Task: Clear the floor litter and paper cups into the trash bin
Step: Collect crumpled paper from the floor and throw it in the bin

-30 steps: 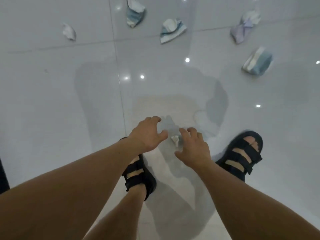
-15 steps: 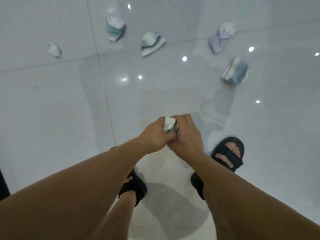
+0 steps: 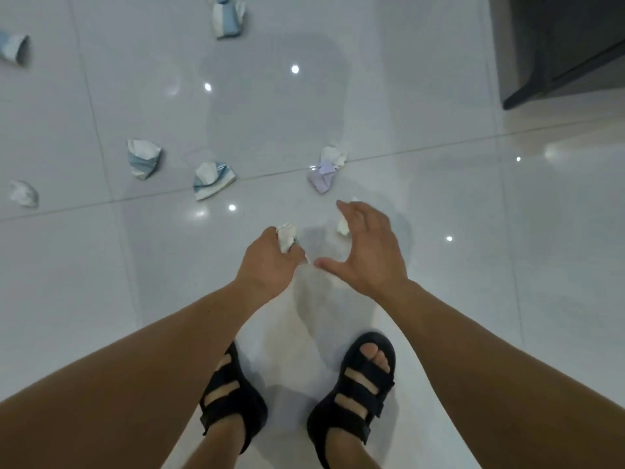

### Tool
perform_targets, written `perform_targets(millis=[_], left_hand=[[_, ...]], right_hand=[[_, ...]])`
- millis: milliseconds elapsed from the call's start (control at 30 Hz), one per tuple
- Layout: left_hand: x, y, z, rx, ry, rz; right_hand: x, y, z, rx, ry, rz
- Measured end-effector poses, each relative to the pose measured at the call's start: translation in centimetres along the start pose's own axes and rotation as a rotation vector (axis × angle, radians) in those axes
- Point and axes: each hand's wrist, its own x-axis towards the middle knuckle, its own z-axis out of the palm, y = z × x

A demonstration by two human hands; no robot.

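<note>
Bending over the glossy white floor [image 3: 456,299]: a person with both bare arms stretched down.

Left hand [image 3: 270,262]: fingers curled round a crumpled white paper wad [image 3: 285,235], which sticks out past the knuckles.

Right hand [image 3: 368,252]: fingers spread and relaxed, thumb pointing toward the left hand, nothing in its grasp. The two hands are near each other but not touching.

A small white scrap [image 3: 343,227] lies on the floor under the right hand's fingers. Cannot tell whether they touch it.

Litter on the floor beyond the hands:
- A lilac crushed cup [image 3: 325,170] lies just past the right hand, on a tile joint.
- A blue-and-white crushed cup [image 3: 213,180] lies to its left, on the same joint.
- A second blue crushed cup [image 3: 143,159] lies further left, just beyond the joint.
- A small white wad [image 3: 24,193] lies furthest left, by the joint.
- A far-left cup [image 3: 13,49], pale blue, lies on its side well beyond these, its mouth facing right.
- A far crushed cup [image 3: 228,20] lies straight ahead, well apart from the rest.

A dark grey unit [image 3: 558,45] stands on the far right of the floor. Cannot tell what it is.

Feet: the left sandal [image 3: 233,397] and right sandal [image 3: 355,384] are black and strapped. They stand side by side on the near floor, below the hands.
</note>
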Motion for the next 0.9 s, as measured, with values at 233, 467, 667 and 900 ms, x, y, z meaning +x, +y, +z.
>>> perform_targets(millis=[233,467,667,900], left_hand=[[4.8,-5.9,1.5,0.103,-0.036,0.009],[1.0,-3.0,-4.9,0.022,0.006,0.034],[-8.5,3.8,-17.7,-0.077,0.130,0.029],[-27.8,13.1,-36.6,-0.226,0.335,0.061]], right_hand=[[5.8,3.1,6.1,-0.081,-0.056,0.207],[2.7,-4.6,1.6,0.127,-0.028,0.114],[0.1,-17.9,-12.8,0.146,-0.018,-0.040],[-8.2,-36.4,-32.2,0.107,-0.024,-0.214]])
